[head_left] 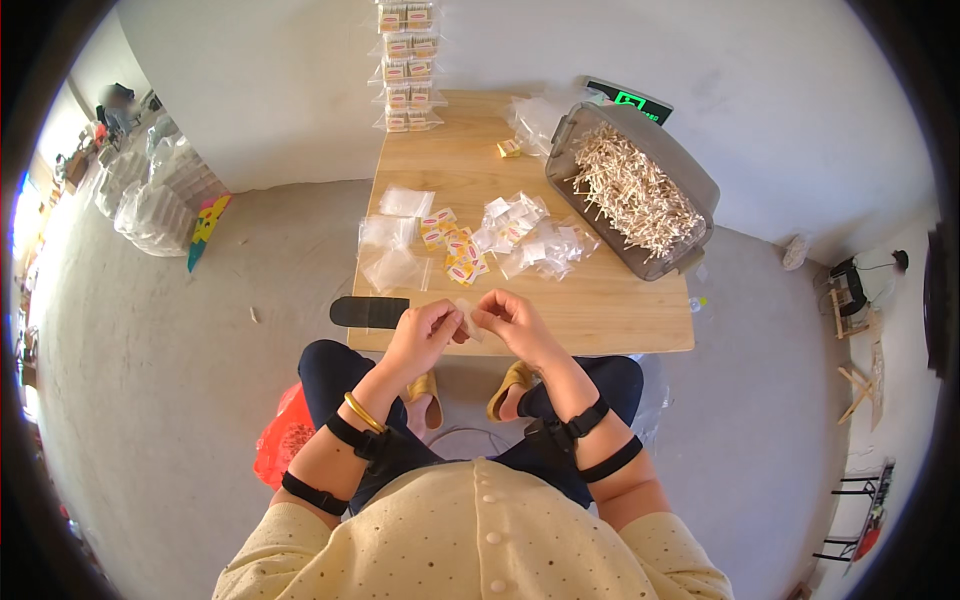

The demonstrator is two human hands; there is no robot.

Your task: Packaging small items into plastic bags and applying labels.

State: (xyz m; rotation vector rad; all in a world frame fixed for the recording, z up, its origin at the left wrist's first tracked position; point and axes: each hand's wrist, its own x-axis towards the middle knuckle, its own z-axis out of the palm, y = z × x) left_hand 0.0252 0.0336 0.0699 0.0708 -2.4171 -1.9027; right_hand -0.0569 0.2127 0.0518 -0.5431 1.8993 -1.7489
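Over the table's near edge, my left hand and my right hand meet with fingers pinched on a small clear plastic bag. Whether anything is inside it is too small to tell. Just beyond my fingers lie scattered yellow-and-white printed cards. Flat clear bags are piled to their left, and crumpled clear bags with white pieces in them to their right. A tilted grey plastic bin at the right holds a heap of cotton swabs.
The wooden table carries a tall stack of bagged packs at its back left. A scale with a green display stands behind the bin. A black strip juts past the left edge. A red plastic bag lies beside my leg.
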